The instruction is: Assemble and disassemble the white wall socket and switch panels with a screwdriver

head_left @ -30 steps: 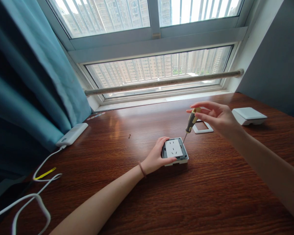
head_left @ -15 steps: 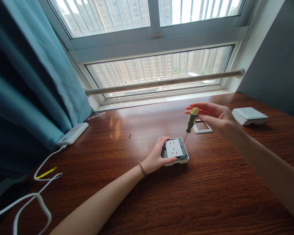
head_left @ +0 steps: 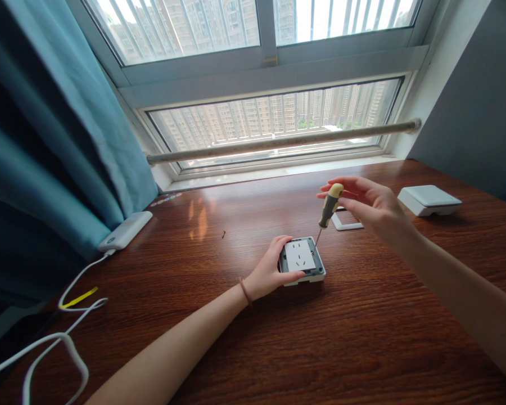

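A white wall socket point(head_left: 299, 256) with a grey inner frame sits in its box on the wooden table. My left hand point(head_left: 274, 266) grips it from the left, fingers at the far edge and thumb along the near edge. In my right hand point(head_left: 373, 203) is a screwdriver point(head_left: 330, 206) with a yellow and dark grey handle, pinched between thumb and fingers. It leans slightly, and its tip meets the right side of the socket's frame. Behind the screwdriver lies a white cover frame point(head_left: 348, 226), partly hidden by my right hand.
A small screw point(head_left: 223, 234) lies left of the socket. At the right stands another white box with a plate point(head_left: 430, 199). A white power bank point(head_left: 125, 231) with a white cable point(head_left: 79, 275) and a yellow tie point(head_left: 80, 297) is at the left, near the blue curtain point(head_left: 80, 124).
The screwdriver and the fingers of my right hand have shifted very slightly, with the tip at the same spot. My left hand and the socket have stayed in place.
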The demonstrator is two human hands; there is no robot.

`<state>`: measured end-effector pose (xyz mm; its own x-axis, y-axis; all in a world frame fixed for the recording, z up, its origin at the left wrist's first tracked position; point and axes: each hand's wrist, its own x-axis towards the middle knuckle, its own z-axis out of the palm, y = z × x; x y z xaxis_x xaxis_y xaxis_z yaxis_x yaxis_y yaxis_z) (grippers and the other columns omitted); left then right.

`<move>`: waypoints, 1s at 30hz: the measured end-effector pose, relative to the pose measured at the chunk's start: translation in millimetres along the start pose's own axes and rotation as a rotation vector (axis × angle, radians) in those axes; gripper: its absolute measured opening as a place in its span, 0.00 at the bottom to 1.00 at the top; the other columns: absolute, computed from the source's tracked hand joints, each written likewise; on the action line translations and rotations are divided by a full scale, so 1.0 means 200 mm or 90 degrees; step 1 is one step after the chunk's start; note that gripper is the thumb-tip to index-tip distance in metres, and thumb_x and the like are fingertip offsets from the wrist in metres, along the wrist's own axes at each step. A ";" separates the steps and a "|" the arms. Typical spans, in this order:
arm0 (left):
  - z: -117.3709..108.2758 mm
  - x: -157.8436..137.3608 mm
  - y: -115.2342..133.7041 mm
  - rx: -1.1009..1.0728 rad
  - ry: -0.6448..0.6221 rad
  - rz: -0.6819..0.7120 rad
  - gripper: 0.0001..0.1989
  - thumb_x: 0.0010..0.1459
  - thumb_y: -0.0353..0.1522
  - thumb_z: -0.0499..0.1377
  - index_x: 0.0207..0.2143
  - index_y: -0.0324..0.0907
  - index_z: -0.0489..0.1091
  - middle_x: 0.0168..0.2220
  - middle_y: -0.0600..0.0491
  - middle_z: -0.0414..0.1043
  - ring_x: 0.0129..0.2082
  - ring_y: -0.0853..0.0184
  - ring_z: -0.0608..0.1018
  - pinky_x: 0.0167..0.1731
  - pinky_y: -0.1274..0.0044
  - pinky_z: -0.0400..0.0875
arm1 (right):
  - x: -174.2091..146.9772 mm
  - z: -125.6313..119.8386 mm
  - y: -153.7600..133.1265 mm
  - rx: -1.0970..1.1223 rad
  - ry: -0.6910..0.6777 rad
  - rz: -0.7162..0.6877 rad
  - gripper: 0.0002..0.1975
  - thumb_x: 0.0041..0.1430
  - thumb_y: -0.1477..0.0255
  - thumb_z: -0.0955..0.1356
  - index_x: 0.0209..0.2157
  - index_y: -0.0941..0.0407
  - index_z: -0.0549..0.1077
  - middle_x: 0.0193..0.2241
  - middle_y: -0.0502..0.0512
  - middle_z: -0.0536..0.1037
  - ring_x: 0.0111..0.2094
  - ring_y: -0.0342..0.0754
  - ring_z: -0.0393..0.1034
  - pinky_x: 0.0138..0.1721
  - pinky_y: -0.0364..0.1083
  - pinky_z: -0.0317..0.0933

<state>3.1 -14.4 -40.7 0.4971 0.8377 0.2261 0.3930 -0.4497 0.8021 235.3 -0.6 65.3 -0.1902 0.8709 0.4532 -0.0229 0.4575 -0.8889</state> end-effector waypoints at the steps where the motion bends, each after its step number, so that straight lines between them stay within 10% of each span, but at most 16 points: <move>1: 0.00 0.00 0.00 0.001 0.000 0.000 0.35 0.46 0.40 0.65 0.54 0.42 0.56 0.54 0.45 0.57 0.55 0.58 0.62 0.56 0.67 0.56 | 0.00 0.00 0.01 -0.006 0.004 -0.006 0.13 0.53 0.70 0.69 0.41 0.54 0.70 0.41 0.56 0.75 0.43 0.51 0.71 0.46 0.54 0.66; 8: 0.00 0.00 0.00 0.003 -0.002 0.007 0.35 0.46 0.40 0.64 0.54 0.42 0.56 0.53 0.45 0.57 0.54 0.58 0.62 0.56 0.67 0.57 | 0.02 -0.02 0.05 -0.111 0.077 -0.017 0.15 0.42 0.71 0.74 0.35 0.53 0.71 0.28 0.49 0.73 0.31 0.45 0.71 0.35 0.47 0.68; 18: 0.00 0.00 0.01 0.000 0.004 0.006 0.34 0.45 0.39 0.65 0.54 0.43 0.57 0.53 0.45 0.58 0.54 0.57 0.63 0.55 0.65 0.57 | 0.00 0.02 0.02 0.009 0.023 0.014 0.11 0.55 0.70 0.67 0.41 0.55 0.67 0.41 0.57 0.75 0.43 0.50 0.71 0.47 0.53 0.65; 30: 0.00 0.00 0.01 -0.007 0.006 0.003 0.34 0.45 0.39 0.65 0.54 0.43 0.57 0.53 0.45 0.58 0.54 0.57 0.63 0.55 0.65 0.57 | 0.01 0.00 0.03 -0.070 0.087 0.001 0.18 0.45 0.69 0.73 0.40 0.53 0.69 0.32 0.51 0.74 0.34 0.46 0.71 0.38 0.48 0.69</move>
<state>4.2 -14.9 -39.2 0.4919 0.8383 0.2353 0.3818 -0.4505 0.8070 235.2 3.1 60.3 -0.0551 0.8842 0.4638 0.0861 0.4669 -0.8801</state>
